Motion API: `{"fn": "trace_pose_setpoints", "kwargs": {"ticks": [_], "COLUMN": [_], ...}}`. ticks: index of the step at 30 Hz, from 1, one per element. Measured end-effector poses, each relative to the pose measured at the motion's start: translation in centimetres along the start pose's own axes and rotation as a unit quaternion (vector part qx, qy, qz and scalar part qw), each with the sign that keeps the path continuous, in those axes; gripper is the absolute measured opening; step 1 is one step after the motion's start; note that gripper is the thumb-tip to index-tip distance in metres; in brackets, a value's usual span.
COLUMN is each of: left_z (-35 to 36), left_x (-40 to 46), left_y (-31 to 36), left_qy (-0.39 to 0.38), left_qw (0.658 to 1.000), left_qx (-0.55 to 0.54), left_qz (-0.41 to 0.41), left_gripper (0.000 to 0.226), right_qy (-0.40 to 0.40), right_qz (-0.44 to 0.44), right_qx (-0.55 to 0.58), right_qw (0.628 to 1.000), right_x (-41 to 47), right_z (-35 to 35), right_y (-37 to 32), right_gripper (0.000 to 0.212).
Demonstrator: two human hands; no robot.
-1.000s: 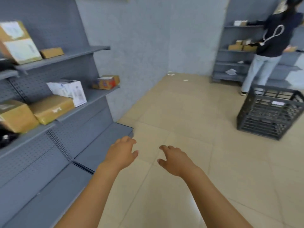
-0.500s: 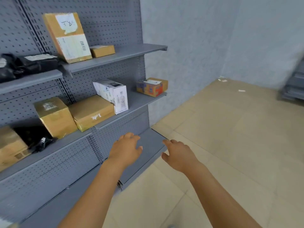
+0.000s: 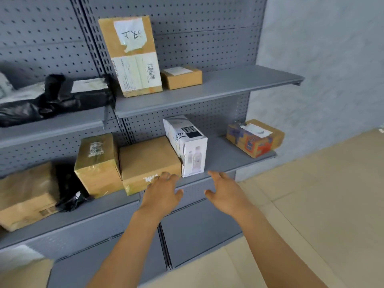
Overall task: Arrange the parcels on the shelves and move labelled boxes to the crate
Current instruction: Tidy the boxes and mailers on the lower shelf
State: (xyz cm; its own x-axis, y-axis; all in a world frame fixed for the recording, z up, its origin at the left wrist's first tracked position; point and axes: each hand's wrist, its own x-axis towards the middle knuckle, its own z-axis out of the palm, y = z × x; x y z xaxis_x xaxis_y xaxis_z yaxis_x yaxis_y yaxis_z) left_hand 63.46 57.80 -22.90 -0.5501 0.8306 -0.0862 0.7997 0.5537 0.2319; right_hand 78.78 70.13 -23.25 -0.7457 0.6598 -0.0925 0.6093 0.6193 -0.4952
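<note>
**Both hands out in front of the middle shelf, nothing picked up**

Only one view here, the head cam, looking down at grey pegboard shelving.

Top shelf (image 3: 218, 88): a tall cardboard parcel (image 3: 131, 57) stands leaning back against the pegboard, with a white handwritten label and a barcode sticker on its face. Just beside it on the right sits a small brown box (image 3: 181, 76) with a white label on top. On the shelf section to the left there's a black plastic bag parcel (image 3: 52, 100) lying flat with a white label on it.

Middle shelf (image 3: 222, 156): from the left, a crumpled brown paper parcel (image 3: 25, 196), another black bag (image 3: 68, 190) wedged next to it, a taped cardboard box (image 3: 96, 165), then a flat brown box (image 3: 148, 163) with white scribble on its front edge. A white carton (image 3: 187, 146) with bottles printed on it leans tilted against that brown box. Well apart, at the far right end, is a colourful printed box (image 3: 254, 137) with a white label.

Hands: the left hand (image 3: 161, 194) is spread with relaxed fingers, fingertips right at the front edge of the flat brown box; can't tell if it's actually touching. The right hand (image 3: 226, 193) is loose too, fingers released, hovering in front of the shelf edge just below the white carton. Neither one holds anything.
</note>
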Motion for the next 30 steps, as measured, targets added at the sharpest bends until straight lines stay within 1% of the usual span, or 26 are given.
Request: {"fn": "trace_pose_setpoints", "kwargs": {"ticks": [5, 8, 11, 13, 16, 21, 23, 26, 29, 30], "left_z": [-0.3, -0.3, 0.2, 0.8, 1.9, 3.1, 3.2, 3.5, 4.0, 4.2], "left_x": [8.3, 12.8, 16.8, 18.9, 20.6, 22.0, 22.4, 22.8, 23.4, 23.6], "left_y": [-1.0, -1.4, -2.0, -2.3, -1.7, -0.8, -0.5, 0.2, 0.8, 0.9], "left_qy": [-0.001, -0.001, -0.019, -0.042, -0.069, -0.022, -0.016, -0.006, 0.03, 0.045], "left_qw": [0.998, 0.995, 0.99, 0.986, 0.974, 0.951, 0.935, 0.914, 0.877, 0.862], "left_qx": [-0.047, -0.086, -0.119, -0.145, -0.201, -0.293, -0.337, -0.378, -0.43, -0.448], "left_qz": [-0.034, -0.048, -0.067, -0.073, -0.074, -0.095, -0.108, -0.147, -0.212, -0.235], "left_gripper": [0.052, 0.053, 0.061, 0.066, 0.071, 0.071, 0.068, 0.054, 0.052, 0.052], "right_qy": [0.045, 0.058, 0.061, 0.049, 0.005, -0.012, -0.02, -0.023, -0.02, -0.018], "right_qz": [0.007, 0.017, 0.016, 0.014, 0.023, 0.071, 0.079, 0.093, 0.135, 0.148], "right_qx": [0.041, 0.032, 0.02, 0.021, 0.026, 0.004, 0.034, 0.138, 0.243, 0.28], "right_qw": [0.998, 0.998, 0.998, 0.998, 0.999, 0.997, 0.996, 0.986, 0.96, 0.948], "right_x": [9.2, 14.3, 18.8, 21.4, 24.3, 26.9, 27.5, 28.3, 28.5, 28.4], "right_z": [-0.9, -1.4, -1.4, -1.1, -0.5, -0.5, -1.3, -2.7, -3.7, -4.1], "right_y": [0.4, 0.2, -0.2, -0.6, -0.9, 0.3, 1.3, 3.7, 7.4, 8.6], "right_gripper": [0.072, 0.083, 0.093, 0.098, 0.106, 0.113, 0.111, 0.107, 0.105, 0.1]}}
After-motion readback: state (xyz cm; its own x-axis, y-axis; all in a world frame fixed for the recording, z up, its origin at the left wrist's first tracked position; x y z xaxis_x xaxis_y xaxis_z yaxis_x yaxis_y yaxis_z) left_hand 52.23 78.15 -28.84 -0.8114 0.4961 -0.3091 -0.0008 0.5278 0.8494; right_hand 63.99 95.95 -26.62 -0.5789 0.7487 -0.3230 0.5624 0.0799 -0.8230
